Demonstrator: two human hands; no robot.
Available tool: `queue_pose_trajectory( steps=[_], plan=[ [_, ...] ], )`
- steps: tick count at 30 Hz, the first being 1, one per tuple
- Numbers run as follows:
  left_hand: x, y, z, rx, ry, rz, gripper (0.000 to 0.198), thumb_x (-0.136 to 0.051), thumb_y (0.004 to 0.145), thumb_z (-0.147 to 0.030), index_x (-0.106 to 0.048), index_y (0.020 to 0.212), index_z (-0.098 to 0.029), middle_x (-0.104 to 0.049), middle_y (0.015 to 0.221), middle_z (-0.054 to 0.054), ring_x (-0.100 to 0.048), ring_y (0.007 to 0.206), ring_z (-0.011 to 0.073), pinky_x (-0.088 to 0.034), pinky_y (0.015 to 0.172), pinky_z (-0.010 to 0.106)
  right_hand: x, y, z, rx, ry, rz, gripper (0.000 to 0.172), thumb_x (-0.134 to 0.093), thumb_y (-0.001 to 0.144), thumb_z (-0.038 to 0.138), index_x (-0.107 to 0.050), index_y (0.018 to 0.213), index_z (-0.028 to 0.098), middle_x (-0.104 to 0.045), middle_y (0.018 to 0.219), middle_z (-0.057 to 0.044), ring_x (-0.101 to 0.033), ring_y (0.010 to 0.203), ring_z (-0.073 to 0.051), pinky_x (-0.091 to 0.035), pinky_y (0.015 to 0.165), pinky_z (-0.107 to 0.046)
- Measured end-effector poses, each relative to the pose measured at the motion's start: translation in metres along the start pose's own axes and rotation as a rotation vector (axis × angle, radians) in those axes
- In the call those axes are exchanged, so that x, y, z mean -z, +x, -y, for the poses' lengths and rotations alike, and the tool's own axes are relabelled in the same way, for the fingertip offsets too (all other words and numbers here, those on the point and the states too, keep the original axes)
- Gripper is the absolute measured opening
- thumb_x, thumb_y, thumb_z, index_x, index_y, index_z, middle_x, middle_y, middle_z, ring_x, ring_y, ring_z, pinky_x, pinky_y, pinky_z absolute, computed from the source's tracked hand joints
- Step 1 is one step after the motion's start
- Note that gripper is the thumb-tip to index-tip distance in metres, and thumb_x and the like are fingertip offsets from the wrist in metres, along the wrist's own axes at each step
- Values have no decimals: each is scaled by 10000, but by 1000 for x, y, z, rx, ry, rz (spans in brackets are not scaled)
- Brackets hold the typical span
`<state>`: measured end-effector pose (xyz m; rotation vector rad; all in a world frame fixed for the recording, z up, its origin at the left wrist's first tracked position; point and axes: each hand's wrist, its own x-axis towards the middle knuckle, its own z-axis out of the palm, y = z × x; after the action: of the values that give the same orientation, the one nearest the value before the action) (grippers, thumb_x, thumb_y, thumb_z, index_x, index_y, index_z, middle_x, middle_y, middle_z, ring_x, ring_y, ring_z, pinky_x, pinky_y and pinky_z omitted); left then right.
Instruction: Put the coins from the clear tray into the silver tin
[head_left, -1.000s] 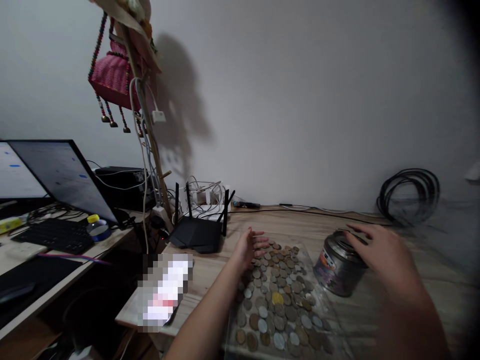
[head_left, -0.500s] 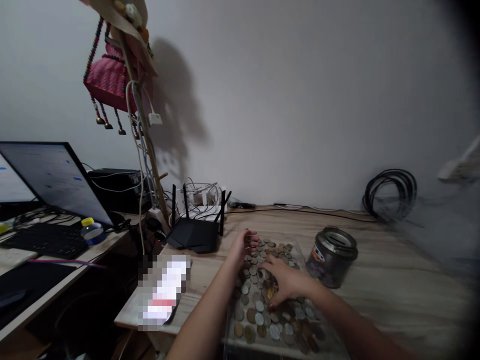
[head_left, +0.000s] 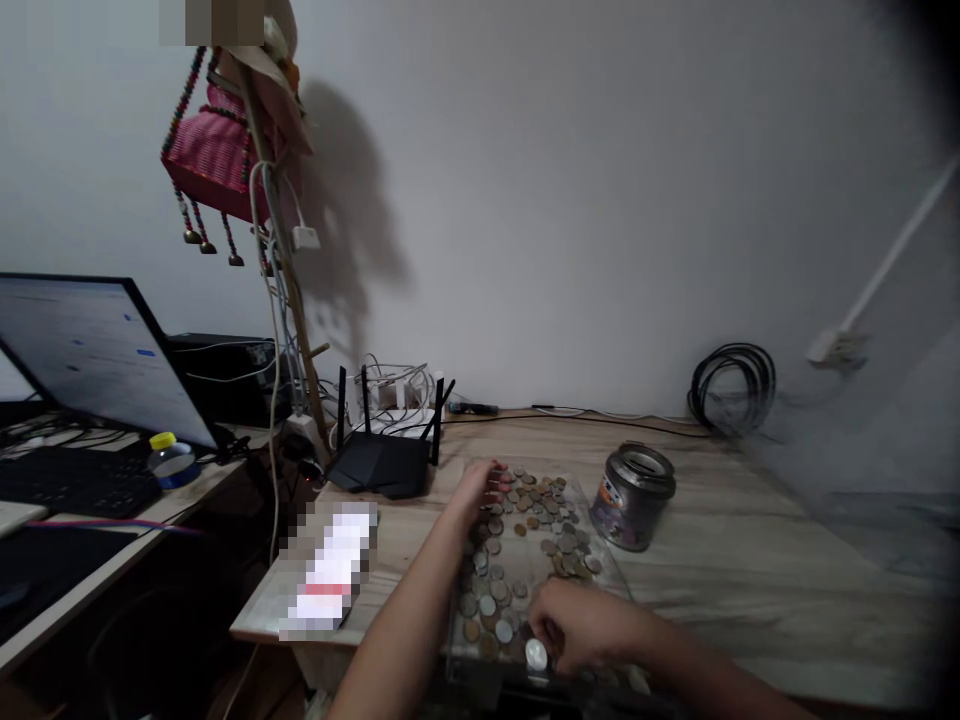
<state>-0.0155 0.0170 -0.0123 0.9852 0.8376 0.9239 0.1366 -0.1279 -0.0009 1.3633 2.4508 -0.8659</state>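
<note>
Many loose coins (head_left: 504, 632) lie spread over a shallow clear plastic tray (head_left: 529, 558) on the wooden tabletop. My left hand (head_left: 481, 488) rests at the tray's far left edge, its fingers loosely curved and apart, with nothing visible in them. Near the front edge of the tray, my right hand (head_left: 581, 622) is curled downward with the fingers drawn together. A bright silver coin (head_left: 536, 655) shows right at its fingertips; whether it is gripped is unclear. The back of the hand hides the palm and the coins underneath.
Right of the tray stands a dark metal tin (head_left: 634, 497) with a slotted lid. A black router (head_left: 382, 462) sits behind left, and a blurred-out phone (head_left: 330, 570) lies front left. Coiled black cable (head_left: 731, 385) leans against the wall.
My right hand has moved from the tray's middle toward its front edge and curled, leaving a bare patch among the coins. My left hand stays at the far left edge. The view has shifted slightly.
</note>
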Motion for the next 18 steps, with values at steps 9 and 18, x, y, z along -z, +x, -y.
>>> queue_pose_trajectory(
  steps=[9, 18],
  plan=[
    [-11, -5, 5, 119, 143, 134, 207, -448, 750, -326, -532, 769, -138, -573, 633, 12, -532, 502, 91, -417, 529, 219, 46, 11, -15, 94, 166, -196, 107, -598, 524, 182, -604, 628, 156, -546, 557, 36, -470, 518, -84, -321, 459, -177],
    [-10, 2, 2, 440, 39, 534, 723, -147, 747, -678, -539, 858, -82, -622, 679, 142, -610, 618, 183, -424, 482, 225, 98, 78, -52, 216, 557, -518, 206, -583, 618, 344, -497, 641, 158, -527, 552, 29, -473, 476, -93, -387, 458, -226]
  ],
)
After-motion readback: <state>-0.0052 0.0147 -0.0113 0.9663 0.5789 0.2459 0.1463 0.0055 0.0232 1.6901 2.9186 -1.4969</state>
